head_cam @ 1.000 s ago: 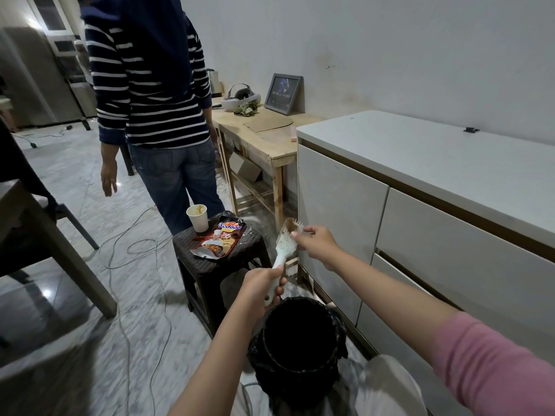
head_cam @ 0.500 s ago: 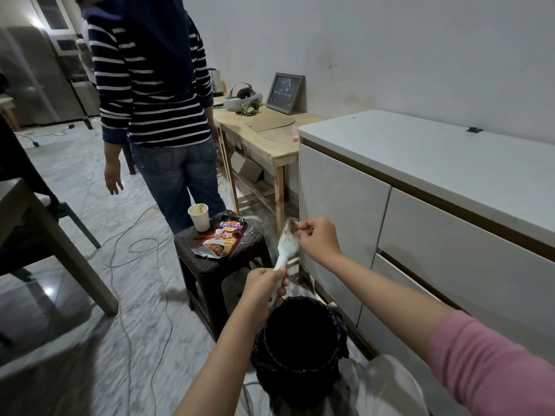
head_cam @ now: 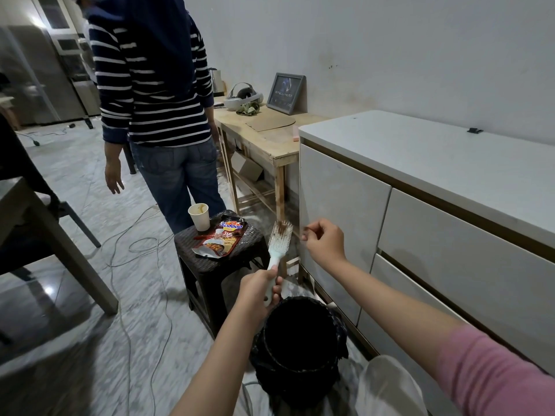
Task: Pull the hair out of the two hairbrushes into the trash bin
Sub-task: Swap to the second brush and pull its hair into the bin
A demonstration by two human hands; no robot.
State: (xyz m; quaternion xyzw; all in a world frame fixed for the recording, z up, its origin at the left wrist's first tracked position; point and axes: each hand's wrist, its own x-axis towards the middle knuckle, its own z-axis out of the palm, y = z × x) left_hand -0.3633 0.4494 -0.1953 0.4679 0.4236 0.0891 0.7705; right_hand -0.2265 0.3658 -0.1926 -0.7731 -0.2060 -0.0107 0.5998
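Observation:
My left hand grips the handle of a white hairbrush and holds it upright above the trash bin, which has a black liner. Brown hair is tangled in the bristles near the brush's top. My right hand is just right of the brush head, apart from it, with thumb and fingertips pinched together on a small tuft of hair. Only one hairbrush is in view.
A dark wicker stool with a paper cup and a snack packet stands left of the brush. A person in a striped top stands behind it. White drawers are on the right, cables on the floor.
My right hand has pulled away from the brush head to the right, pinching a little hair. The brush has risen slightly in my left hand.

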